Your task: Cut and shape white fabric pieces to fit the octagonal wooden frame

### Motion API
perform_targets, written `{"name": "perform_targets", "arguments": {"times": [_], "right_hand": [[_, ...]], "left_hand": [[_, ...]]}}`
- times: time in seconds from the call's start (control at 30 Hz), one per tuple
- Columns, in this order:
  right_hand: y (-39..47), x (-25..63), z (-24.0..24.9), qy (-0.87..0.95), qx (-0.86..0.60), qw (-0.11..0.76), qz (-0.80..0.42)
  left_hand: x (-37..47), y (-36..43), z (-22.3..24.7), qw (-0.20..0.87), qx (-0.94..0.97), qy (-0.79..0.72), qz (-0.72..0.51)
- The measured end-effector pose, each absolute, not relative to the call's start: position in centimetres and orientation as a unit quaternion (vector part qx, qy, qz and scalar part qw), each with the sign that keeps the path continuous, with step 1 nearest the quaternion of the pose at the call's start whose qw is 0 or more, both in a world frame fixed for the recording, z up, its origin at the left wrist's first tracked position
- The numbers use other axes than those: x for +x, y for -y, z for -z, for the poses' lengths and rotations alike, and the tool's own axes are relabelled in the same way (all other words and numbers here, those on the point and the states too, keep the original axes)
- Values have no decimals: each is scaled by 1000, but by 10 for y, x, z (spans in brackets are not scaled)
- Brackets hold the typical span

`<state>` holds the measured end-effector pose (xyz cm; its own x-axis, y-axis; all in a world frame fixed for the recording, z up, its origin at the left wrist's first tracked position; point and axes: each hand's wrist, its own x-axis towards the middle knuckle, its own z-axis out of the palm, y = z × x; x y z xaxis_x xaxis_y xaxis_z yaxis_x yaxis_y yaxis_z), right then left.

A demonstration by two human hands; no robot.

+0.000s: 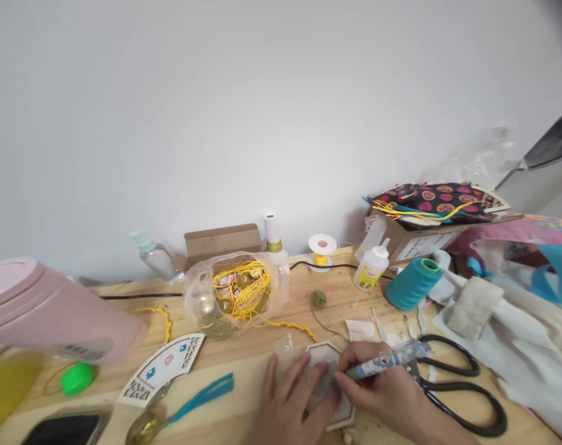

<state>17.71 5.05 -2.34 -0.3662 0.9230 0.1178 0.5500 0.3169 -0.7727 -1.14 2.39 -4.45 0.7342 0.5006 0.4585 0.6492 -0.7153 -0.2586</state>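
My left hand (pixel 292 405) lies with fingers spread, pressing on a grey-white hexagonal piece (pixel 343 411) with a light border. My right hand (pixel 378 389) is closed around a pen (pixel 385 360) with a blue and white patterned barrel. The pen slants, and its lower end is over the hexagon, close to my left fingertips; the tip itself is hidden. Large black-handled scissors (pixel 468 389) lie beside my right wrist, partly covered by it. Left of my left hand are a teal tassel (pixel 204 395) and a fan-shaped white piece (pixel 162 368) with cut-out ends.
Behind my hands stand a plastic bag of yellow cord (pixel 238 290), a white spool (pixel 322 250), a glue bottle (pixel 372 267) and a teal thread cone (pixel 410 285). A pink tumbler (pixel 53 309) and a phone (pixel 62 429) are left. Pale cloth (pixel 517 346) is heaped right.
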Motion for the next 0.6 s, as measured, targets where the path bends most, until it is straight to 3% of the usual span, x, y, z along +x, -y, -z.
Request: {"name": "perform_targets", "arguments": {"times": [0.6], "right_hand": [[-51, 178, 23, 727, -512, 296, -349]], "left_hand": [[-14, -23, 50, 194, -908, 324, 184]]}}
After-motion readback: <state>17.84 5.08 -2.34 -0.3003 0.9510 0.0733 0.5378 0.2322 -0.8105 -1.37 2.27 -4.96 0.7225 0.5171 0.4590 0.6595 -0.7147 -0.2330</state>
